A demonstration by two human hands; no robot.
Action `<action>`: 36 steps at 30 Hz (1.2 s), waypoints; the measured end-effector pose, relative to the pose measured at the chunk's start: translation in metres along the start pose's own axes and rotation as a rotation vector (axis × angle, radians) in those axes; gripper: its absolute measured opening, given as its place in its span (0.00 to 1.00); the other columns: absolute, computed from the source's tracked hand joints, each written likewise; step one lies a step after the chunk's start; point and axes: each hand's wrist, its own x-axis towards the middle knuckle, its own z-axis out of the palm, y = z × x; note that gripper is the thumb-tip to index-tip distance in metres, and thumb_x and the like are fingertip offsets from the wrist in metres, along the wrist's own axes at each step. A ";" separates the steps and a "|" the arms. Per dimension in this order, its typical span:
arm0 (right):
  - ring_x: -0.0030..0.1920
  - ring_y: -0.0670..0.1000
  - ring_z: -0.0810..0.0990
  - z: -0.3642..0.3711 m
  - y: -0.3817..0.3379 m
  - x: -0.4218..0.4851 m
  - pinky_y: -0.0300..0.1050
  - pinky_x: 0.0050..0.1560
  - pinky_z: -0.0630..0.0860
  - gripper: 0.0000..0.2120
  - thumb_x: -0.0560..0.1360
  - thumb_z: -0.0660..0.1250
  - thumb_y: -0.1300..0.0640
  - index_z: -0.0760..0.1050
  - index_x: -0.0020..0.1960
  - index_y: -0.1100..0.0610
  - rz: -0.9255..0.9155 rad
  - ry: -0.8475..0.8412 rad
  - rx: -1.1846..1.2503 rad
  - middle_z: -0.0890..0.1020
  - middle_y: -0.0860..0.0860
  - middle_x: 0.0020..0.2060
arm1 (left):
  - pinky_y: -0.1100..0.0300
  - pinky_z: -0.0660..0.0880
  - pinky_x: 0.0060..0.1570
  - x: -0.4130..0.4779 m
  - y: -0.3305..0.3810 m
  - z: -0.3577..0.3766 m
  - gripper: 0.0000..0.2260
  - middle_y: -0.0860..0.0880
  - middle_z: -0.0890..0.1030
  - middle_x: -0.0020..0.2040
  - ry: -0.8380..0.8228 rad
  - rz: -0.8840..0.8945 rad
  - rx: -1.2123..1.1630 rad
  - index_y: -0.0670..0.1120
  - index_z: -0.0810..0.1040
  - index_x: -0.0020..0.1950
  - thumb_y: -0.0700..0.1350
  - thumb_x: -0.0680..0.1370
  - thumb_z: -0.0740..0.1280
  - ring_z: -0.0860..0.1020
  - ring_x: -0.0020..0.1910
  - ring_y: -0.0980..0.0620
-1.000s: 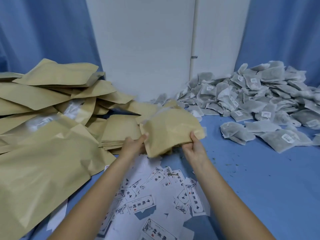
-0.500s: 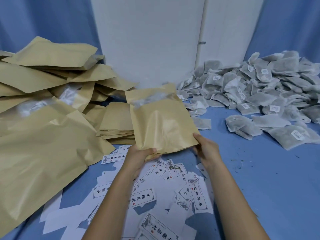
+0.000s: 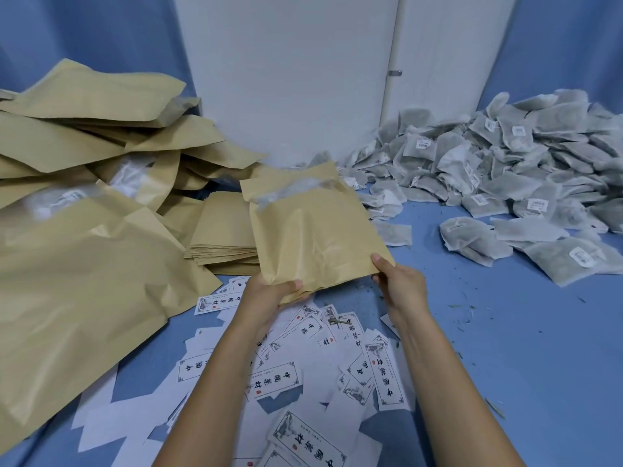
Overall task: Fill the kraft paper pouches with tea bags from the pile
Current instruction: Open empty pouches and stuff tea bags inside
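- In the middle of the blue worktop [image 3: 526,348], a kraft paper pouch [image 3: 313,230] is held up off the surface, tilted, with its far end pointing away from the person.
- The left hand [image 3: 269,296] grips the near left corner of the pouch: the thumb lies on the front face and the other fingers curl underneath.
- The right hand [image 3: 399,284] pinches the near right corner, with the thumb on top of the paper and the fingers behind it.
- A pale, translucent strip crosses the pouch near its far edge; whether anything is inside it cannot be told.
- To the right, against the wall and well apart from the hands, lies the pile of tea bags [image 3: 505,170], grey-white sachets, several with small white tags. A few loose ones lie nearer on the worktop.
- Just behind and to the left of the held pouch sits a neat stack of flat pouches [image 3: 224,237].
- Farther left is a loose heap of kraft pouches [image 3: 84,251], overlapping at all angles.
- Under the forearms, printed paper labels [image 3: 273,380] with black characters are scattered across the worktop.
- Small green-brown crumbs dot the worktop to the right of the right hand.
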 end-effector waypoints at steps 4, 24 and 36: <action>0.20 0.43 0.67 0.002 0.001 -0.002 0.31 0.21 0.63 0.17 0.71 0.74 0.58 0.71 0.28 0.57 -0.011 0.025 -0.013 0.74 0.52 0.25 | 0.53 0.81 0.45 -0.001 0.001 0.000 0.15 0.40 0.82 0.51 -0.001 0.014 0.015 0.37 0.75 0.57 0.27 0.72 0.68 0.82 0.48 0.44; 0.25 0.47 0.75 0.019 0.008 -0.016 0.36 0.29 0.72 0.16 0.71 0.73 0.61 0.72 0.27 0.58 -0.032 -0.070 0.029 0.78 0.50 0.25 | 0.70 0.76 0.35 -0.005 -0.001 0.004 0.11 0.54 0.85 0.38 0.022 0.127 0.158 0.45 0.78 0.49 0.32 0.72 0.71 0.82 0.37 0.59; 0.33 0.50 0.80 0.026 0.012 -0.021 0.40 0.37 0.77 0.06 0.72 0.71 0.65 0.77 0.36 0.61 0.007 -0.138 0.063 0.82 0.52 0.33 | 0.45 0.78 0.52 -0.003 -0.008 0.016 0.13 0.39 0.83 0.51 0.009 0.105 -0.007 0.40 0.79 0.51 0.26 0.72 0.67 0.81 0.53 0.39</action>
